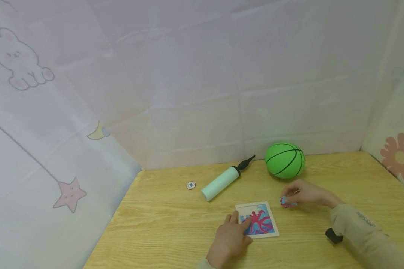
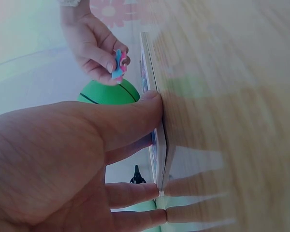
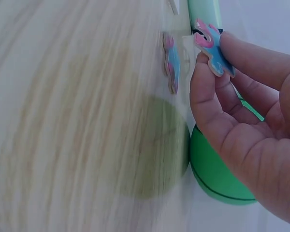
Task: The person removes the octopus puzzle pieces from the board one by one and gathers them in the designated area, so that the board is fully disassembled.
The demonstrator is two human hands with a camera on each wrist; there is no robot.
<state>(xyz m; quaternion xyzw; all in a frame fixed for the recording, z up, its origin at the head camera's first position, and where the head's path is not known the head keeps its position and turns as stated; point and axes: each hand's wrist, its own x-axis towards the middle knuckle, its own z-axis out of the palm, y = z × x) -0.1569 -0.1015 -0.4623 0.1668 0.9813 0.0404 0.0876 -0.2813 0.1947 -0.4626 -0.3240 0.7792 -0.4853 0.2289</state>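
My left hand (image 1: 230,237) lies on the left side of a small jigsaw puzzle board (image 1: 274,221) in a white frame. Its index finger touches the pink octopus picture (image 1: 263,223), while the thumb rests at the near edge. The picture's upper left part shows bare white tray. To the right of the board, my right hand (image 1: 307,192) pinches a blue-and-pink puzzle piece (image 3: 213,50) between thumb and fingertips, raised above the table. A second puzzle piece (image 3: 172,64) lies on the wood close to that hand.
Behind the right hand sits a green ball (image 1: 285,160) with black lines, near the back wall. A mint hand pump (image 1: 221,183) with black nozzle lies behind the board. Further left is a poker chip (image 1: 191,185). A black object (image 1: 333,236) shows at the right sleeve.
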